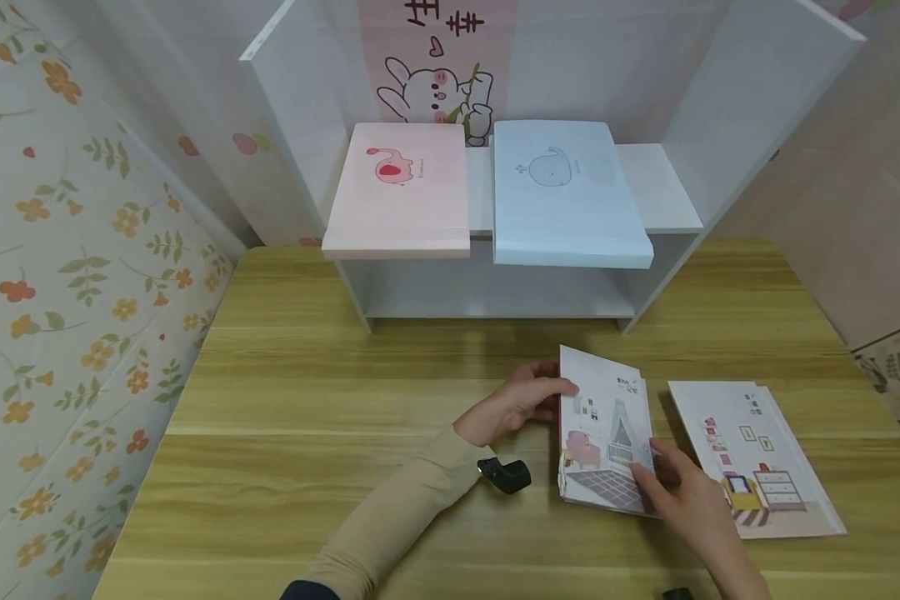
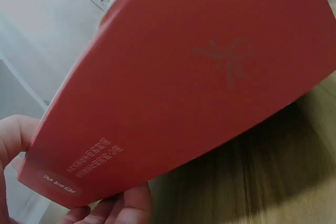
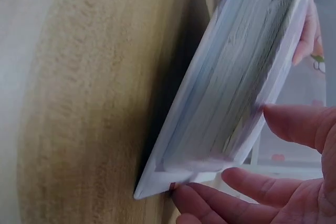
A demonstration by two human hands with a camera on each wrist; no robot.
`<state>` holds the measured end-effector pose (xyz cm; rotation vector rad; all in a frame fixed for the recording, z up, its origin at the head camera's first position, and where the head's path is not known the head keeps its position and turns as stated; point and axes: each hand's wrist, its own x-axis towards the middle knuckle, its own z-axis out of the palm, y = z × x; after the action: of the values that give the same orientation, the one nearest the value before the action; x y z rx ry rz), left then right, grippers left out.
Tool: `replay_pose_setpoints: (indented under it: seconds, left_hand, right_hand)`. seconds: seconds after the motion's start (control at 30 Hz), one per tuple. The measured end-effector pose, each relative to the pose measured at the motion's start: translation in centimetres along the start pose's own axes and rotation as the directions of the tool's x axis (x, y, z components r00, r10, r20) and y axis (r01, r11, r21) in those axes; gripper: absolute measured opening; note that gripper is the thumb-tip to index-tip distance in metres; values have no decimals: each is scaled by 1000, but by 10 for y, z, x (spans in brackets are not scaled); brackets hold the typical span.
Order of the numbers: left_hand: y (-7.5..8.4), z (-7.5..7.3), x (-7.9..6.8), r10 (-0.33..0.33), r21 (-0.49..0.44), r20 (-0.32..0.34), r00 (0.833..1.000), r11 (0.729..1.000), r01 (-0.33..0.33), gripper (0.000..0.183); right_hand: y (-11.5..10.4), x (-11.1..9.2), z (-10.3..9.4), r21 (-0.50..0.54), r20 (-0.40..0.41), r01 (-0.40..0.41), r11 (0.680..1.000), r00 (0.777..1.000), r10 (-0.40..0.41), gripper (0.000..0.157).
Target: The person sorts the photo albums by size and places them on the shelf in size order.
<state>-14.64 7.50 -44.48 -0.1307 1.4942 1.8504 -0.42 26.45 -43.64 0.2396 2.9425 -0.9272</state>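
Note:
A thick book (image 1: 607, 433) with a white cover, a drawn pink armchair and a staircase is held between both hands, tilted above the wooden table. My left hand (image 1: 521, 400) grips its left edge, thumb on the cover and fingers underneath. In the left wrist view the book's red side (image 2: 173, 87) with small pale print fills the picture. My right hand (image 1: 690, 500) holds the lower right edge, thumb on the cover. Seen from the right wrist, the page block (image 3: 236, 72) shows, with the fingers at its corner. A second white illustrated book (image 1: 765, 458) lies flat beside the right hand.
Behind the hands stands a white shelf (image 1: 495, 292) with two levels. On its upper board lie a pink box-like item (image 1: 412, 200) with an elephant and a light blue one (image 1: 570, 208) with a whale, both overhanging the front. A flowered curtain (image 1: 82, 292) borders the table's left.

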Motion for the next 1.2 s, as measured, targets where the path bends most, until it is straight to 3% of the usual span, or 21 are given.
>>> replay_pose_setpoints:
  seconds: [0.2,0.37,0.57,0.83,1.03,1.2]
  left_hand:
    - [0,0,-2,32,-35,4,999,999,-32,48]
    - [0,-3,-3,60,-52,25,998,997,-59,44]
    - [2,-7,-5,48,-72,35,998,996,-46,33]
    - [3,-11,-5,33,-60,57,998,998,-30,32]
    - [4,-13,-6,26,-51,18,999,998,-25,29]
    - [7,-14,-10,32,-45,-1,999,998,-32,28]
  right_hand:
    - [0,1,-3,41,50,-49,998,998,47,60]
    - [1,3,-3,109,88,-102,989,992,93,68]
    - [4,6,-4,251,168,-210,945,971,171,74]
    - [5,8,-6,333,223,-310,891,943,245,82]
    - [4,9,-1,450,216,-343,825,938,272,73]
    - [0,10,-1,456,227,-345,821,936,267,70]
